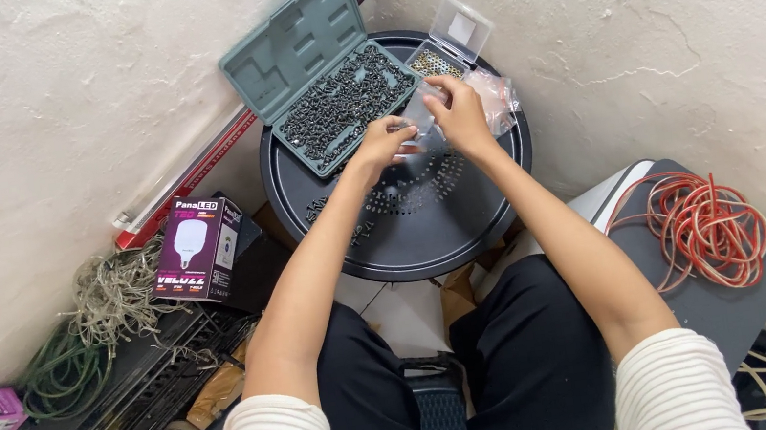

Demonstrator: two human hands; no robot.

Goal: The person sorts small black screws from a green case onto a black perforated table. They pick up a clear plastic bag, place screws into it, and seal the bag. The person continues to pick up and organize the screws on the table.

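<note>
small clear plastic bag [420,121] pinched between both sets of fingertips, left hand [380,141] and right hand [461,114] closed on it, held just over the round black tray [424,229], beside the screw-filled case [344,102]

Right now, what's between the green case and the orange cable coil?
Head view: both hands, left hand and right hand, holding a clear plastic bag over the round black table.

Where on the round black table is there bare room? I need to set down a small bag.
The near half of the round black table is bare, bordered by the rim and scattered screws. The far half is crowded: the green case of screws, small clear box, plastic bag and both hands.
</note>
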